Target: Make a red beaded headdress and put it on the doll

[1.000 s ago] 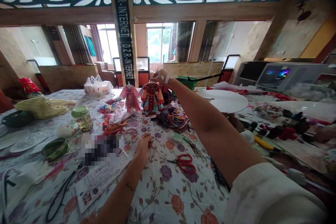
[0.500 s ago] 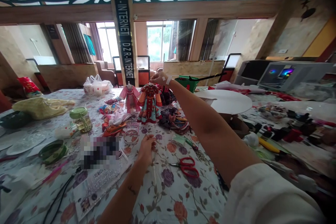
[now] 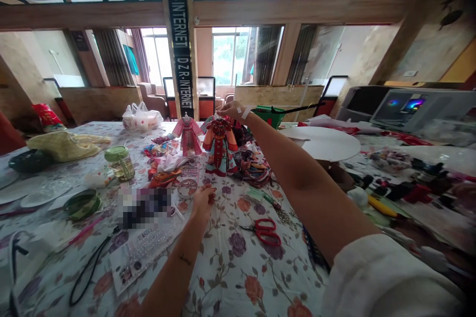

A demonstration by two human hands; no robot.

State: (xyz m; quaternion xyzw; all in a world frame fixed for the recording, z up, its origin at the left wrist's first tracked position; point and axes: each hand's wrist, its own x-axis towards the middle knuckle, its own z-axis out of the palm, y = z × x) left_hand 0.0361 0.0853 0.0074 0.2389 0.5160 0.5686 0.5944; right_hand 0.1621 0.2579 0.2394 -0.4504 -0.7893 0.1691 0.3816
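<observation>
— What do you have in front of you?

— I see a long table [image 3: 238, 277] under a white cloth printed with red and purple flowers, crowded with craft odds and ends. My right hand [image 3: 231, 109] reaches far out and pinches the top of a small red-and-teal doll costume on a stand [image 3: 220, 146], which is upright near the table's middle. Just to its left stands a pink doll dress [image 3: 188, 134].

— And the other hand?

— My left hand [image 3: 202, 202] rests on the cloth with curled fingers; I cannot tell whether it grips anything. Red-handled scissors [image 3: 265, 231] lie near it to the right, and a green-lidded glass jar [image 3: 119, 162] is well apart to the left.

— The room?

— Wooden beams, a teal cut-out ceiling screen, a dark pillar lettered "D.Z.R-INTERNET" [image 3: 180, 34], and bright windows behind.
</observation>
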